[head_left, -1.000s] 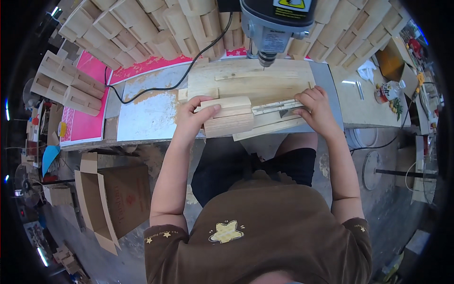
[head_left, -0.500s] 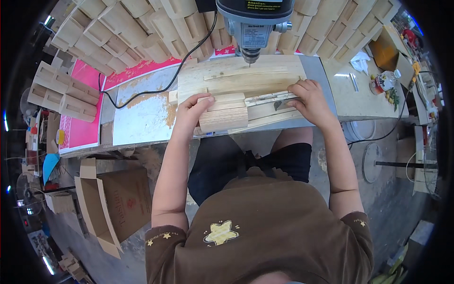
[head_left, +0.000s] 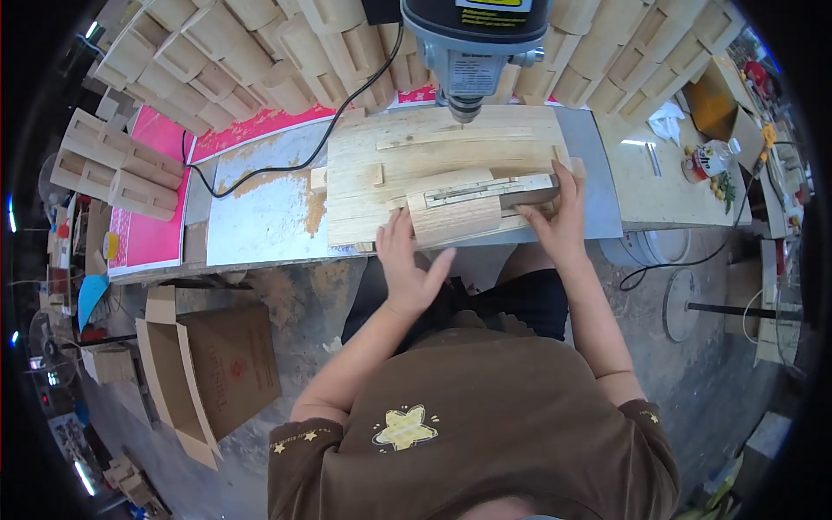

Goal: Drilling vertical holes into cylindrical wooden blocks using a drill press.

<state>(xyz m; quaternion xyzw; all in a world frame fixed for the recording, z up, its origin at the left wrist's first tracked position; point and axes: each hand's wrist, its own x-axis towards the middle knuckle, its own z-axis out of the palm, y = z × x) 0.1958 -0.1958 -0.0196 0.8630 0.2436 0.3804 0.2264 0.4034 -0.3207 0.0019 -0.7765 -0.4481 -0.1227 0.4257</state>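
Note:
A rounded pale wooden block (head_left: 455, 218) lies on the wooden board under the drill. Across its top rests a narrow slotted strip (head_left: 490, 188), with a dark plate at its right-hand end. My right hand (head_left: 562, 221) grips that end, thumb on the near side and fingers over the far side. My left hand (head_left: 407, 269) is open at the block's near left corner, thumb spread away and fingertips close to or touching its left end. Above the board hangs the bench drill's chuck (head_left: 464, 108); its bit is barely visible.
The wooden board (head_left: 364, 143) carries thin fixed strips. Rows of slotted wooden blocks (head_left: 217, 52) stand behind and left. A black cable (head_left: 325, 139) curves over the table. At right are a bottle (head_left: 711, 160) and a white tissue (head_left: 666, 121); a cardboard box (head_left: 230, 368) sits on the floor.
The slotted strip has come to lie over the block, which has shifted right. My left hand has let go of the block's left end and moved nearer and right, fingers spreading.

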